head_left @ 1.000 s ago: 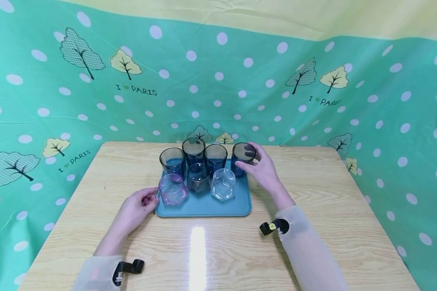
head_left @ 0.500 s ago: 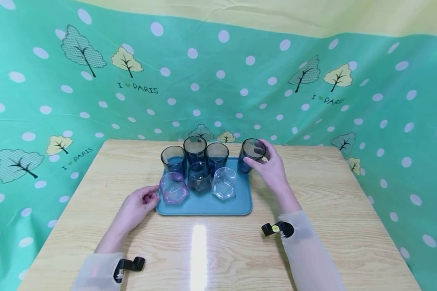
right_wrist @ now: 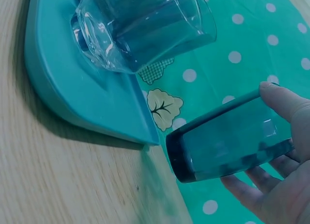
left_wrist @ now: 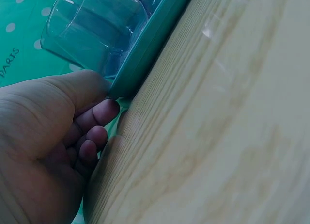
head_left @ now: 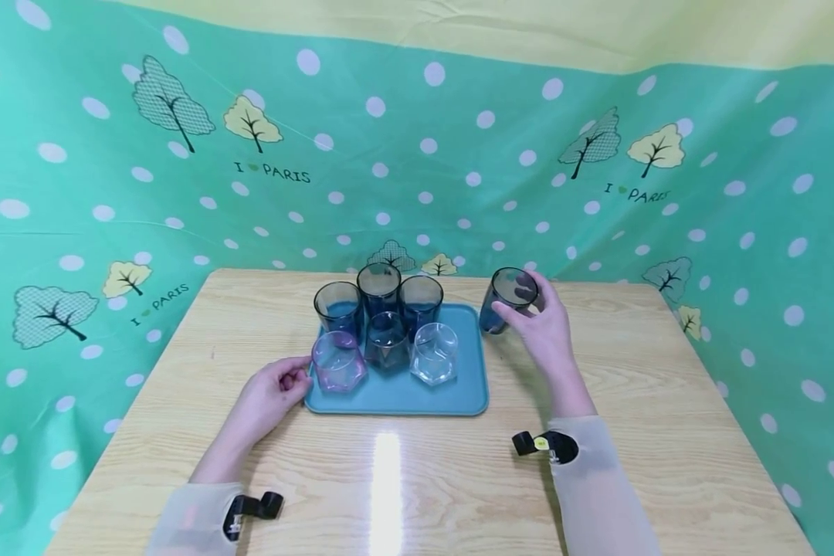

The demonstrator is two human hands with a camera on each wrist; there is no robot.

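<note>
My right hand [head_left: 547, 328] holds a dark blue glass tumbler [head_left: 498, 313], thumb on the near side and fingers round the far side. In the right wrist view the tumbler [right_wrist: 223, 141] is off the table, just beyond the tray's right edge. My left hand [head_left: 267, 395] pinches the left edge of the blue tray [head_left: 389, 400] between thumb and curled fingers. On the tray stand several more dark blue tumblers [head_left: 338, 309] at the back. In front of them are a pink-tinted glass [head_left: 340, 367], a grey-tinted glass [head_left: 388, 344] and a clear glass [head_left: 434, 359].
The tray rests on a light wooden table [head_left: 445, 479], near its far edge. Behind hangs a green polka-dot cloth [head_left: 417, 185] with printed trees. Both sleeves carry a black wrist camera [head_left: 545, 445].
My right hand has lifted the dark blue tumbler off the tray's back right corner and carried it right, past the edge. My left hand stays at the tray's left edge.
</note>
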